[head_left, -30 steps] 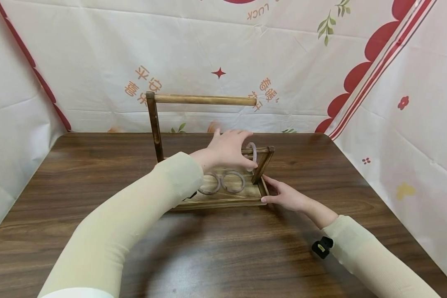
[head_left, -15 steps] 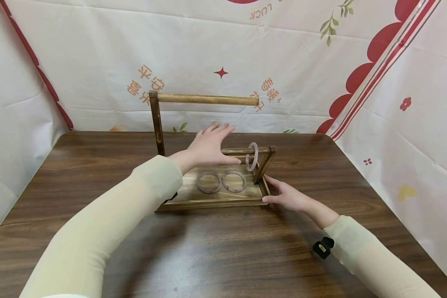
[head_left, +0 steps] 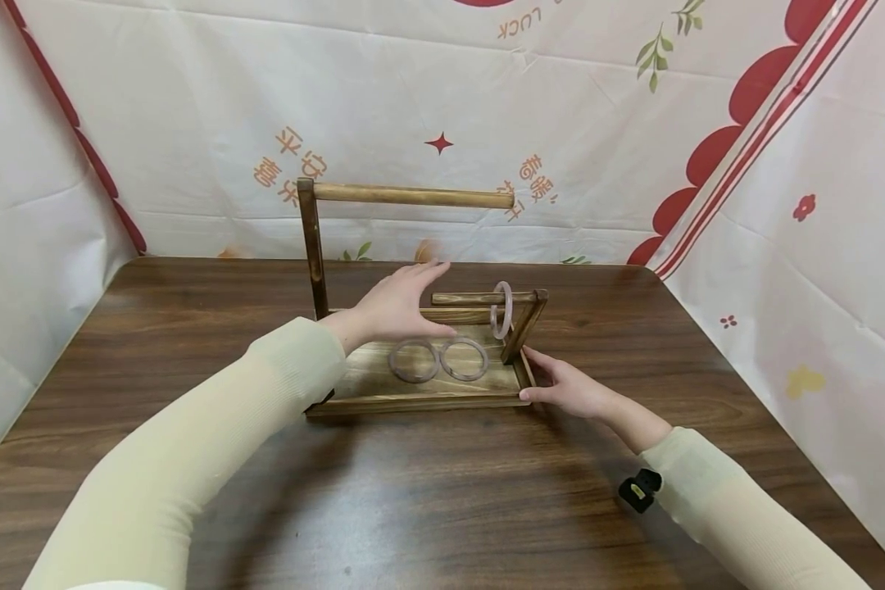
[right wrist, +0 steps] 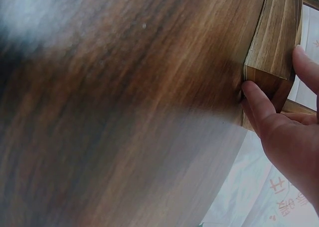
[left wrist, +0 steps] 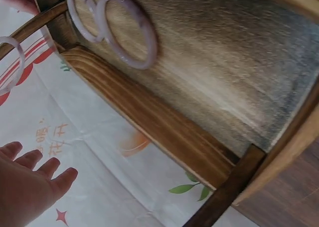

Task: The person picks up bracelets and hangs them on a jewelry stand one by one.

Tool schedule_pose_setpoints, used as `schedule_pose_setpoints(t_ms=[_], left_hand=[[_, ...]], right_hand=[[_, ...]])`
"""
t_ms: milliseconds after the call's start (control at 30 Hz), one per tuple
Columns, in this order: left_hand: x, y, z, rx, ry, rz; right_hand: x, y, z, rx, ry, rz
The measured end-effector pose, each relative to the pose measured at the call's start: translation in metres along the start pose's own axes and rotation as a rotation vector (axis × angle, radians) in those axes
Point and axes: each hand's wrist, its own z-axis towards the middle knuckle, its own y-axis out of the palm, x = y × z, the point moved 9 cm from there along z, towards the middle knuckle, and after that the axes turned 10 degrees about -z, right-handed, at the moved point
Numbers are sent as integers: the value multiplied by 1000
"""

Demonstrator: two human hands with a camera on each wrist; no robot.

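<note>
Right hand [head_left: 571,389] first, and it has the corner of the wooden tray [head_left: 420,402], thumb at the front edge, fingers round at the end wall. Over to the left hand [head_left: 392,307]: nothing in that one, fingers spread wide, thumb well apart, poised above the back of the tray (the left wrist view catches those fingers fanned out too). Just below and right of it, two pale purple bangles lie flat on the tray floor, the left bangle [head_left: 413,382] and the right bangle [head_left: 465,379] side by side, rims touching. And there's the third bangle [head_left: 508,311], looped around the short bar [head_left: 457,298], hanging close to the short post [head_left: 524,328] at the tray's right end! Across at the left end stands the tall post [head_left: 312,246], carrying the long bar [head_left: 413,195] out to the right, bare along its length. Further out, pale sleeves on both arms, a small black device [head_left: 637,490] at the right cuff, all of it over a dark wood-grain table [head_left: 413,500], with a white printed cloth [head_left: 192,139] behind.
</note>
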Motion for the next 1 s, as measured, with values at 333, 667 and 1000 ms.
schedule_pose_setpoints(t_ms=[333,667,1000], left_hand=[[-15,16,-6,-65,-10,-35],[-25,31,-11,-107,-16,-67],[-36,48,-15,-174,-24,-68]], right_hand=[[0,-1,0,5,6,-4],[3,2,0,-8,18,23],[2,0,0,-3,5,12]])
